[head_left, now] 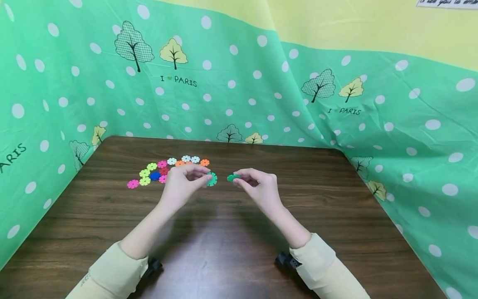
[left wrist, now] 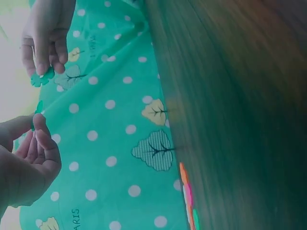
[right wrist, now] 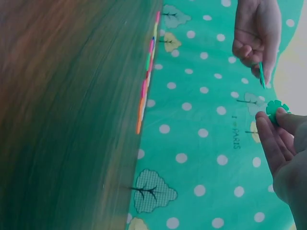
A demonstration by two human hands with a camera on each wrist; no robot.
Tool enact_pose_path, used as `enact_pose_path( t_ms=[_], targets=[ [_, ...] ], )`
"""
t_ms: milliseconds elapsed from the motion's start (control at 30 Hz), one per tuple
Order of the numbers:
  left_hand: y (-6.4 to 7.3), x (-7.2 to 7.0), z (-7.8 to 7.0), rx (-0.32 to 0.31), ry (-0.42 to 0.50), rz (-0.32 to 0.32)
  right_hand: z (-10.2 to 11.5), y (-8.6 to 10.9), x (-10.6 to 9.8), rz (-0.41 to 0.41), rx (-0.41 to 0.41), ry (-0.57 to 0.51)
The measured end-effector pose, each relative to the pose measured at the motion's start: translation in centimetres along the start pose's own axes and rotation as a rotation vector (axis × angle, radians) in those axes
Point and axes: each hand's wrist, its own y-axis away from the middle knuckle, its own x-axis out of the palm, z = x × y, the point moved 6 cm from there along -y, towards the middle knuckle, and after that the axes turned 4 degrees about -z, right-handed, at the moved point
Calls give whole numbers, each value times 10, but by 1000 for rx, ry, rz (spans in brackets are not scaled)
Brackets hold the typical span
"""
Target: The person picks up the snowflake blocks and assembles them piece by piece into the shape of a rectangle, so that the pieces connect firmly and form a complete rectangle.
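Note:
Above the table, my left hand (head_left: pixel 181 181) pinches a green notched plastic disc (head_left: pixel 212 179) between thumb and fingertips, its flat face toward the head camera. Across a small gap, my right hand (head_left: pixel 261 187) pinches a second green notched disc (head_left: pixel 232 177), tilted almost flat. The two discs are apart. In the right wrist view the right hand's disc (right wrist: pixel 277 110) shows its flower-like rim, while the left hand's disc (right wrist: pixel 262 75) appears edge-on. Both hands are raised off the tabletop.
Several notched discs in pink (head_left: pixel 132 184), yellow-green (head_left: pixel 145 181), blue (head_left: pixel 154 176), white (head_left: pixel 186 158) and orange (head_left: pixel 205 162) lie on the dark wooden table (head_left: pixel 239 249), partly behind the left hand. A green dotted cloth (head_left: pixel 231 99) hangs around the table's back and sides.

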Motion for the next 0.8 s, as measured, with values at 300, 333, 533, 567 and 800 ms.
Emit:
enact_pose_path(
  t_ms=[300,333,533,567,800],
  targets=[
    [8,11,-1,-72,168,-15,8,4,0,-24,-85,-31],
    [9,11,-1,-83,187,-19,8,5,0,-28,-96,-26],
    [12,17,-1,-109,251,-26,11,5,2,-35,-141,-26],
    [12,17,0,-107,254,-27,11,5,3,-37,-145,-29],
    [13,21,-1,-119,259,-19,14,6,3,-42,-168,-31]
  ],
)
